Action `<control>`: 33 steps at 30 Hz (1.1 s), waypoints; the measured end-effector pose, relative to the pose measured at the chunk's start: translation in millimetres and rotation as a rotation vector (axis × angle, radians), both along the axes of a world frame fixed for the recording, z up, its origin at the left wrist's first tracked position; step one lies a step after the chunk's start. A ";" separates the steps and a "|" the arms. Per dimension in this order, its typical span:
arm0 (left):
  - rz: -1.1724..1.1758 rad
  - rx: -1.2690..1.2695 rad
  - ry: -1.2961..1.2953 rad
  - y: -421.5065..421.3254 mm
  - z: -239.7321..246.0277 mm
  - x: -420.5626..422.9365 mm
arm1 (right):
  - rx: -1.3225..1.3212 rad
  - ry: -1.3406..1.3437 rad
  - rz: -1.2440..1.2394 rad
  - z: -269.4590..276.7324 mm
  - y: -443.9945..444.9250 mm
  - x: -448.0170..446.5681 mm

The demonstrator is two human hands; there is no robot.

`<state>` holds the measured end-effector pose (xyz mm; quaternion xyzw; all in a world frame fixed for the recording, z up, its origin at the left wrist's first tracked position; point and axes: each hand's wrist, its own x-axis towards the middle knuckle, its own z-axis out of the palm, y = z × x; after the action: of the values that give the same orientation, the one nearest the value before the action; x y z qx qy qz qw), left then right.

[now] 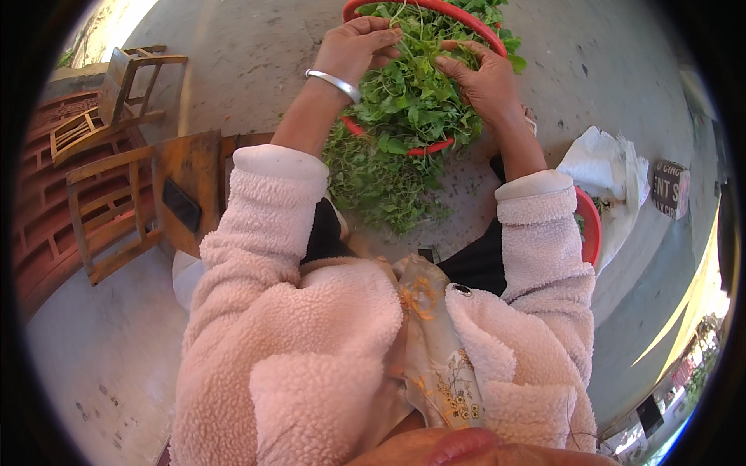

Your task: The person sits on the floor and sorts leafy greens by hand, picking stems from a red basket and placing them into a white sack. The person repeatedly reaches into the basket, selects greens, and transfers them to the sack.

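A red plastic basket (488, 36) heaped with leafy green stems (408, 105) stands on the floor before me. Above its left side, my left hand (360, 49) pinches a thin green stem (408, 43) between thumb and fingers; a silver bangle circles that wrist. Over the right side, my right hand (489, 76) has thumb and forefinger around a leafy sprig (449, 53), its other fingers curled and partly hidden. Between my feet and the basket, a loose pile of thin greens (384, 189) lies on the floor.
At left, a dark phone (182, 205) lies on a wooden chair (189, 169), near another wooden chair (116, 87) on its side. To the right are a white woven sack (603, 166), a second red basket (591, 227) partly behind my sleeve, and a printed box (670, 189).
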<state>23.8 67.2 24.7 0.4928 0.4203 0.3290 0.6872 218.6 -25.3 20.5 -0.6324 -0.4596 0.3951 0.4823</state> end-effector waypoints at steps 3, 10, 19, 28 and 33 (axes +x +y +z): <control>-0.059 -0.012 0.020 -2.0 1.8 2.2 | -0.101 0.241 0.035 2.9 5.0 -8.5; -0.175 -0.017 0.053 -8.2 9.9 -1.6 | -0.249 0.697 -0.012 6.9 13.5 -19.0; -0.090 0.051 0.114 -2.4 6.8 -12.4 | -0.210 0.611 -0.139 10.5 14.7 -14.7; -0.066 0.041 0.034 -0.7 3.7 -9.4 | -0.110 0.939 -0.406 -10.9 6.1 -6.3; -0.077 0.041 0.036 0.0 3.1 -9.4 | -0.284 1.005 -0.253 -6.7 2.3 -13.8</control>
<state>14.3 67.2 27.8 0.5287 0.4064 0.3019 0.6813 204.8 -23.0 13.8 -0.4748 -0.0342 0.6463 0.5964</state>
